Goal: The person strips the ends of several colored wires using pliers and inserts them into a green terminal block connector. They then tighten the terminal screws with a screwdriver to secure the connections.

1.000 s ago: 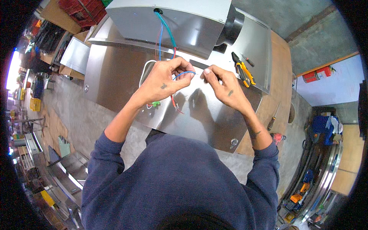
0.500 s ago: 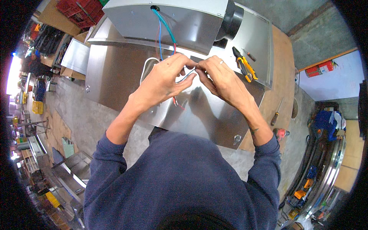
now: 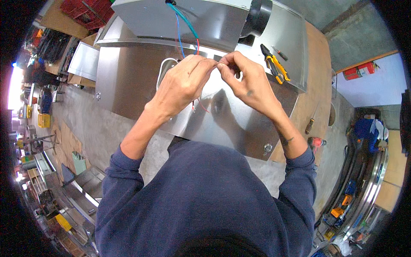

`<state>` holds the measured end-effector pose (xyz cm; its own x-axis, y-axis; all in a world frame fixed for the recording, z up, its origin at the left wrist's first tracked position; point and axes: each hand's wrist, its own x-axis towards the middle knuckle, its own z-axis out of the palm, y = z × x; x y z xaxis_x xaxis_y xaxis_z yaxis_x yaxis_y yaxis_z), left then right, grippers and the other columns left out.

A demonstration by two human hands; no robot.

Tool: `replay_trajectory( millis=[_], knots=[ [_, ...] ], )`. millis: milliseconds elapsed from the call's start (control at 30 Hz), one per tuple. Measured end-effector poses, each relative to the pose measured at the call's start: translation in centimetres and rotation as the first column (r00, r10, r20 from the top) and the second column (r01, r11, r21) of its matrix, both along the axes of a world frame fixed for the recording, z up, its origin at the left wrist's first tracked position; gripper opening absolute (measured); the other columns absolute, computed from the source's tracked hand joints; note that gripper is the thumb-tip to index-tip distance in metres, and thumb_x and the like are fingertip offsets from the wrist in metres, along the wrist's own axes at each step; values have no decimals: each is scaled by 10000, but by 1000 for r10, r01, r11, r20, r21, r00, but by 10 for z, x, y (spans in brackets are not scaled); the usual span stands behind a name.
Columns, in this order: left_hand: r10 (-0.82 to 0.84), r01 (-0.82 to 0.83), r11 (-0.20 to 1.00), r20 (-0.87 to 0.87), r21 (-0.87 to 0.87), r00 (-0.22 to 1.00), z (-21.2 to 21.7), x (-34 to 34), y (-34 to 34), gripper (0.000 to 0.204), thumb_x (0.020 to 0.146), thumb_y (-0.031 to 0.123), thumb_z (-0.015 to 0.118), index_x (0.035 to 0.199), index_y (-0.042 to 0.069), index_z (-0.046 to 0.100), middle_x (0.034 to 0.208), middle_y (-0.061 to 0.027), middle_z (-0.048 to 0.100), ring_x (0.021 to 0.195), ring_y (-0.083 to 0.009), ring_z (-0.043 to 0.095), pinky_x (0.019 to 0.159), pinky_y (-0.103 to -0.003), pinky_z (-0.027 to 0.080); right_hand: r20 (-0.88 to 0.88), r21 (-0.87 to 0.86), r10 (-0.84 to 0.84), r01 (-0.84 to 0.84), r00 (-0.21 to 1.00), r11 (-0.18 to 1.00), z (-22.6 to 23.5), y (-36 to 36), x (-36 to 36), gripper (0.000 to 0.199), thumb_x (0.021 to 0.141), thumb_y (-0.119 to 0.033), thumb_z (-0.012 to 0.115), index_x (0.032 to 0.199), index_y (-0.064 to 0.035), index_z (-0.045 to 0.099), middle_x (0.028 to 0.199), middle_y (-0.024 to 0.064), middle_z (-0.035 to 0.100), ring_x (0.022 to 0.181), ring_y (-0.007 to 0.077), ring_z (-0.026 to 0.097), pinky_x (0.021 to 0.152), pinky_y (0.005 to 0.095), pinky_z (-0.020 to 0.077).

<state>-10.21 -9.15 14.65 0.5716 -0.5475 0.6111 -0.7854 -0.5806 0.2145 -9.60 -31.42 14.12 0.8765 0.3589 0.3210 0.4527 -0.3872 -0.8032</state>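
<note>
My left hand (image 3: 185, 81) and my right hand (image 3: 248, 80) meet fingertip to fingertip over a shiny sheet-metal panel (image 3: 128, 81). Both are closed in a pinch on a thin wire, most of it covered by the fingers. A green-sheathed cable (image 3: 185, 21) comes out of a hole in the grey metal box (image 3: 205, 21) and runs down behind my left hand. Beside it hang a blue wire (image 3: 180, 38) and a thin dark red one. A white cable (image 3: 162, 70) loops at the left of that hand. Bare-ended red wire tips (image 3: 204, 106) show below it.
Yellow-handled pliers (image 3: 275, 64) and a small screwdriver (image 3: 280, 53) lie on the metal at the right. Another screwdriver (image 3: 311, 122) lies on the wooden board, near a red power drill (image 3: 317, 143). A black round duct collar (image 3: 258, 19) juts from the box.
My right hand has turned, its fingers now bent in a rounded pinch with the thumb. My left fingers have drawn together over the wire. The view has shifted slightly.
</note>
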Motion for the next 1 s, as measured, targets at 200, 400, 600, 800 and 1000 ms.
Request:
replay_trajectory(
  millis=[200,400,600,800,1000],
  knots=[
    [-138,106,983,219,152,966,6,2,14,347,831,56,706,1168,-27,707,1104,-132,717,987,-280,711,868,-370,587,-660,666,554,56,507,743,2,-14,10,185,1013,-190,714,987,-7,709,827,22,674,711,72,576,651,215,477],
    [6,-31,969,-100,-247,995,14,11,28,186,958,20,747,1143,13,736,1003,-111,773,877,-202,754,780,-314,603,-614,624,392,116,685,773,-40,10,-7,361,1108,-308,531,993,-11,700,833,61,693,689,121,587,629,257,474],
    [-379,-226,691,-610,-687,696,27,0,51,224,1037,142,723,1161,-45,713,978,-96,759,898,-169,764,815,-309,633,-150,-183,75,-103,986,978,-171,106,-74,532,1020,-416,675,1243,59,591,1209,261,642,1069,442,655,932,532,532],
    [-392,-239,707,-651,-665,650,28,-5,62,200,1040,103,702,1175,-45,700,994,-137,759,942,-230,776,856,-348,645,26,-464,85,-63,996,883,-199,167,-71,437,984,-288,713,1210,56,567,1106,283,572,1018,451,635,873,543,542],
    [-558,-207,557,-547,-804,624,22,-3,63,138,1047,81,674,1135,-25,690,940,-122,737,891,-232,765,831,-382,656,-166,49,-162,172,973,984,-185,138,-63,335,908,-94,712,1204,0,587,1160,223,538,1007,368,626,865,447,568]
  ],
)
